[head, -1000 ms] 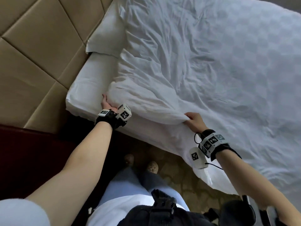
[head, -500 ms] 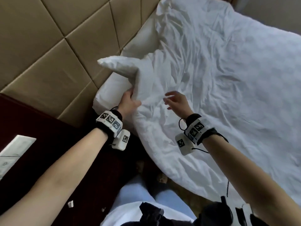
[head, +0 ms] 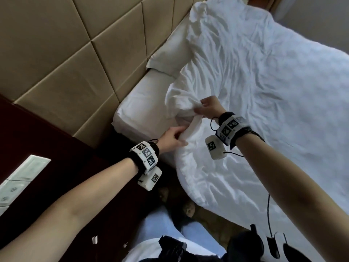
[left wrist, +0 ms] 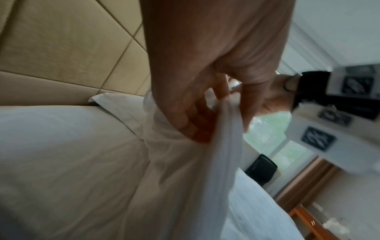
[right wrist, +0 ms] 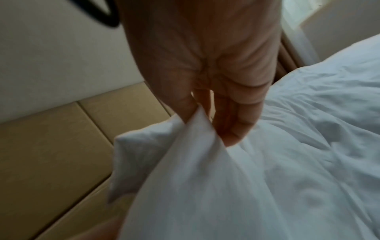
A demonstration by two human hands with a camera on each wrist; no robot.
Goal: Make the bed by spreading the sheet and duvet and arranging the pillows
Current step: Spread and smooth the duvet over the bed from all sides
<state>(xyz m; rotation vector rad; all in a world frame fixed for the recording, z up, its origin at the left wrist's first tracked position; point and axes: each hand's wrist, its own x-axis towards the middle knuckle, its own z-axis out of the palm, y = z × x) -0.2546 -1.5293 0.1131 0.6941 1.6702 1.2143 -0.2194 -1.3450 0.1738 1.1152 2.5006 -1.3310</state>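
Observation:
A crumpled white duvet [head: 264, 76] covers most of the bed. Its near corner [head: 179, 103] is bunched and lifted off the sheet. My right hand [head: 207, 108] grips that bunched corner from the right; in the right wrist view thumb and fingers [right wrist: 230, 123] pinch the fold [right wrist: 185, 146]. My left hand [head: 173, 137] pinches the duvet's edge just below, the fabric [left wrist: 228, 129] passing between thumb and fingers. The white sheet [head: 143, 110] lies bare at the bed's near corner. A white pillow [head: 170, 55] lies against the headboard, partly under the duvet.
A beige padded headboard [head: 75, 53] runs along the left. A dark wooden nightstand [head: 47, 148] with a white switch panel [head: 22, 178] stands beside the bed. My feet [head: 188, 207] stand on patterned floor by the bed's edge, where the duvet hangs over.
Both hands have come together on the duvet's near corner. The right hand, open half a second ago, now grips it; the left has dropped to the edge below.

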